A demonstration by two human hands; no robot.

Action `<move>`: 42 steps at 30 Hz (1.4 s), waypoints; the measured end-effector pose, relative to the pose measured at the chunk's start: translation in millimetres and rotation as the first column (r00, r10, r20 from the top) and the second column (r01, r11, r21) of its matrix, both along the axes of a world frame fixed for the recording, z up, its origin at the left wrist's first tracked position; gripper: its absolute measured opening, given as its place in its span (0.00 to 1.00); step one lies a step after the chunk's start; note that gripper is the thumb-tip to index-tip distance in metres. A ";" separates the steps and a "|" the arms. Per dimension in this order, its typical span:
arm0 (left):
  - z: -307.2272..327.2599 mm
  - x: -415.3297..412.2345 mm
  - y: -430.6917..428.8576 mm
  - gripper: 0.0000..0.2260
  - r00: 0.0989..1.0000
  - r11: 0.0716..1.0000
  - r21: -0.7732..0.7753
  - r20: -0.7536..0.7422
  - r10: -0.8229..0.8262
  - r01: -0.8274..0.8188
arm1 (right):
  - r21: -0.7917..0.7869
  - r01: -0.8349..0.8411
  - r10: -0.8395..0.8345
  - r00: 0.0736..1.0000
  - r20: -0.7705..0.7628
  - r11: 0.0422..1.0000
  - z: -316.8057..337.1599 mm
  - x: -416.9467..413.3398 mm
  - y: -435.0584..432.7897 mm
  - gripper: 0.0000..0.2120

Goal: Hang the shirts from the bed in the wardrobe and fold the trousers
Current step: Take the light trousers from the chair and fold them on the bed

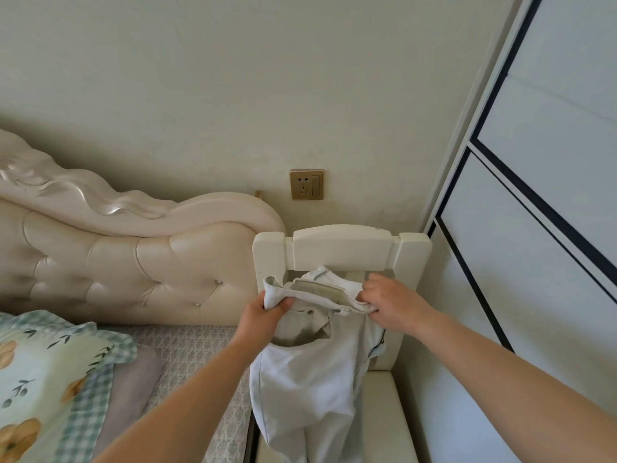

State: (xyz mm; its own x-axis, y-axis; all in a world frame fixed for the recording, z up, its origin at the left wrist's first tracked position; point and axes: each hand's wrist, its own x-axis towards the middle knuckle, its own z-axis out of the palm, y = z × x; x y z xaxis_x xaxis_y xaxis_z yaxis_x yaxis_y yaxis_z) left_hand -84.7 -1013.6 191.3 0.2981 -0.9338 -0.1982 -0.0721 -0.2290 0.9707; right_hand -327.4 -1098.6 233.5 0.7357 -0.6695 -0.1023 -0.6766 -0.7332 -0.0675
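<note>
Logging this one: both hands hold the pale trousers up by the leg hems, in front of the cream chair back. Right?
Not quite. The head view shows the left hand and the right hand gripping the pale trousers by the waistband, with the legs hanging down, not by the hems. They are in front of the cream chair back, as you say.

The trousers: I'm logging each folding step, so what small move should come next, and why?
Probably bring the left hand across to the right hand, so the waistband closes and one leg lies on the other. Both hands grip the pale trousers by the waistband, spread open, and the legs hang free and unfolded in front of the white wooden frame.
</note>
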 end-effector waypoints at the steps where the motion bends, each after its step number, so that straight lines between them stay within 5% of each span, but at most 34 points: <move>1: 3.0 5.0 -3.6 0.07 0.998 0.999 0.022 -0.049 -0.031 0.032 | -0.053 -0.078 0.080 0.996 0.037 0.996 0.8 -0.6 4.0 0.09; 7: 7.6 24.5 -28.4 0.30 0.917 0.910 0.165 -0.195 -0.348 0.381 | -0.450 -0.476 0.576 0.810 0.111 0.756 1.6 2.8 29.1 0.10; 11: -3.9 23.2 -40.3 0.44 0.821 0.801 0.214 -0.277 -0.499 0.560 | -0.443 -0.623 0.726 0.680 0.100 0.644 -3.5 8.3 45.4 0.08; 14: -14.5 14.6 -48.7 0.38 0.811 0.748 0.316 -0.261 -0.523 0.584 | -0.388 -0.693 0.760 0.649 0.030 0.607 -2.2 11.4 51.4 0.04; 17: -19.2 3.4 -49.4 0.27 0.798 0.713 0.358 -0.236 -0.555 0.602 | -0.374 -0.645 0.713 0.698 0.067 0.666 3.8 8.6 46.9 0.05; 20: -19.8 -0.5 -48.1 0.24 0.832 0.775 0.306 -0.163 -0.530 0.553 | -0.325 -0.537 0.598 0.792 0.124 0.778 2.1 -1.0 41.4 0.08; 23: -19.6 3.7 -46.7 0.24 0.847 0.801 0.277 -0.149 -0.511 0.531 | -0.300 -0.466 0.523 0.840 0.145 0.832 -3.4 -12.3 39.4 0.11; 28: -29.3 7.6 -33.6 0.31 0.767 0.681 0.373 -0.159 -0.622 0.630 | -0.371 -0.428 0.493 0.864 0.100 0.824 -9.5 -22.4 32.5 0.12; 31: -36.5 2.5 -30.5 0.27 0.840 0.782 0.350 -0.022 -0.543 0.515 | -0.342 -0.376 0.418 0.907 0.056 0.861 -8.2 -27.7 26.4 0.09; 35: -31.7 -2.5 -34.1 0.16 0.940 0.933 0.209 0.118 -0.320 0.291 | -0.146 -0.086 0.076 0.994 -0.076 0.986 -12.9 -36.8 14.5 0.06; 38: -18.8 -13.8 -29.3 0.10 0.915 0.959 0.110 0.288 -0.281 0.260 | -0.006 0.092 -0.091 0.982 -0.168 0.996 -16.0 -44.6 3.6 0.11; 42: -0.2 -26.8 -17.7 0.03 0.832 0.945 -0.071 0.498 -0.243 0.319 | -0.055 0.129 -0.138 0.969 -0.205 0.990 -15.2 -41.8 -2.0 0.11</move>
